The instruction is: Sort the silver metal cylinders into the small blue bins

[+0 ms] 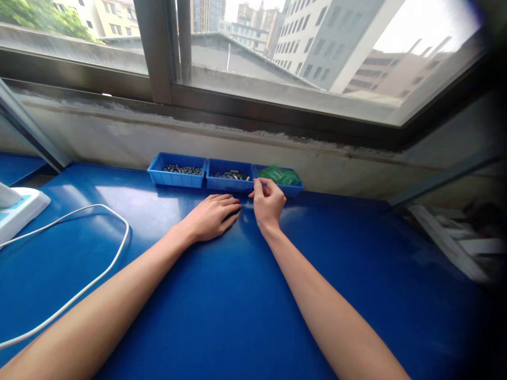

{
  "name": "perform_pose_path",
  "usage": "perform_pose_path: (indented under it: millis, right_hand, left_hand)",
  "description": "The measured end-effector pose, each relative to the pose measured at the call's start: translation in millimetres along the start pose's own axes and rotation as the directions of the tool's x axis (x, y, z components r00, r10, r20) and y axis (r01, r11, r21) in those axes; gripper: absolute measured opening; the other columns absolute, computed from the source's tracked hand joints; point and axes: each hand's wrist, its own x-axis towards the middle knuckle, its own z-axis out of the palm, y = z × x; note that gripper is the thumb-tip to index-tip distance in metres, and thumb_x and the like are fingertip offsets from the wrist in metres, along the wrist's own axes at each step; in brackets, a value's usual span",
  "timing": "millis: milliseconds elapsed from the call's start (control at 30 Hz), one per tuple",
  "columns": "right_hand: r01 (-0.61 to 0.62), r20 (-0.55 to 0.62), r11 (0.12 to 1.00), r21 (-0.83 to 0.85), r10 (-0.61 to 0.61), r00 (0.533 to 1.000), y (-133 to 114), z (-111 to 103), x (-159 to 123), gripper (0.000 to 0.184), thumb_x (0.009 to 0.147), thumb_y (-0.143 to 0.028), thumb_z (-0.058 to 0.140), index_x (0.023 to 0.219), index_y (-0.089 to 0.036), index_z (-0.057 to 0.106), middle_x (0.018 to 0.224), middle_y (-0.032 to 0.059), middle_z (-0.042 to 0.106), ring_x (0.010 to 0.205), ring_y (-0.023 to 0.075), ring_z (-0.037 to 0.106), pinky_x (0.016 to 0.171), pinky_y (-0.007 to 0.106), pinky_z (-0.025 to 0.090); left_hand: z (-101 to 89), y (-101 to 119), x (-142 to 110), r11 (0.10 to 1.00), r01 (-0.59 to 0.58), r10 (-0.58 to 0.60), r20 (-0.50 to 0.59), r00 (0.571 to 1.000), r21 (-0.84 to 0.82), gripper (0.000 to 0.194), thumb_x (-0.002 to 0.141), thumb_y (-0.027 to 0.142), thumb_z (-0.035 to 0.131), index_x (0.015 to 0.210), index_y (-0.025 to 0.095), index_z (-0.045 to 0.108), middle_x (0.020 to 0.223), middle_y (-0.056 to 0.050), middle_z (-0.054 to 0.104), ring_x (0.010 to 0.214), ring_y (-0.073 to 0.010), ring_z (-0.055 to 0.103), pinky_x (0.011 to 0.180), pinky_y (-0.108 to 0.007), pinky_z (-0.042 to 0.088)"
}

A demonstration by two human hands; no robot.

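Note:
My left hand lies palm down on the blue tabletop, its fingers stretched out toward my other hand. My right hand is raised in front of the seam between the middle blue bin and the right blue bin. Its thumb and index finger are pinched together; whatever may be between them is too small or hidden to name. Small grey metal pieces lie in the middle bin, and green plastic fills the right one. The right hand partly covers the right bin's front.
A left blue bin with many small round metal parts stands in the same row, against the wall below the window. A white cable loops across the left of the table near a white device. Pale boards sit beyond the right edge.

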Motion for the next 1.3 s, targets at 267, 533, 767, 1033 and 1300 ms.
perform_pose_path:
  millis: [267,533,767,1033,1300]
  right_hand:
    - [0.033,0.140,0.994,0.104,-0.048,0.989,-5,-2,-2,0.030,0.089,-0.044,0.056,0.088,-0.017,0.069,0.056,-0.0010,0.062,0.052,0.0149,0.062,0.057,0.025,0.047]
    - [0.072,0.341,0.988,0.138,-0.116,0.933,-7,-3,-7,0.026,0.087,-0.041,0.060,0.084,-0.018,0.070,0.059,-0.0008,0.063,0.054,0.0137,0.061,0.057,0.024,0.046]
    - [-0.052,0.190,0.965,0.258,0.002,0.982,-4,-5,-3,0.030,0.089,-0.042,0.055,0.082,-0.017,0.069,0.055,-0.0024,0.059,0.041,0.0090,0.047,0.042,0.021,0.036]
    - [-0.134,0.145,0.910,0.393,0.082,0.986,2,-6,1,0.040,0.093,-0.047,0.047,0.077,-0.016,0.066,0.051,-0.0020,0.057,0.035,0.0076,0.041,0.036,0.021,0.029]
    - [-0.058,0.463,0.970,0.234,-0.059,0.884,-11,-4,-6,0.039,0.087,-0.056,0.058,0.089,-0.018,0.071,0.064,-0.0002,0.065,0.044,0.0090,0.051,0.044,0.021,0.041]
  left_hand:
    - [1.8,-15,-6,0.969,0.127,-0.170,-0.198,0.965,-0.212,0.032,0.093,0.013,0.046,0.109,0.019,0.073,0.117,-0.008,0.072,0.108,-0.0214,0.067,0.097,-0.033,0.052]
    - [-1.6,-16,-7,0.717,0.259,-0.505,-0.226,0.833,-0.647,0.027,0.085,0.028,0.065,0.108,0.016,0.072,0.105,-0.010,0.074,0.092,-0.0213,0.072,0.086,-0.033,0.058]
    - [-11.2,-21,-5,0.410,0.222,-0.718,-0.163,0.677,-0.885,0.041,0.080,0.041,0.072,0.110,0.014,0.069,0.091,-0.009,0.076,0.083,-0.0203,0.072,0.081,-0.034,0.058]
    - [-11.1,-24,-3,0.260,0.162,-0.790,-0.113,0.602,-0.952,0.041,0.075,0.048,0.077,0.095,0.013,0.070,0.076,-0.006,0.074,0.067,-0.0146,0.068,0.070,-0.027,0.056]
    - [-17.4,-20,-9,0.284,0.220,-0.702,-0.046,0.711,-0.933,0.043,0.068,0.046,0.083,0.095,0.013,0.075,0.092,-0.011,0.077,0.086,-0.0230,0.072,0.087,-0.035,0.055]
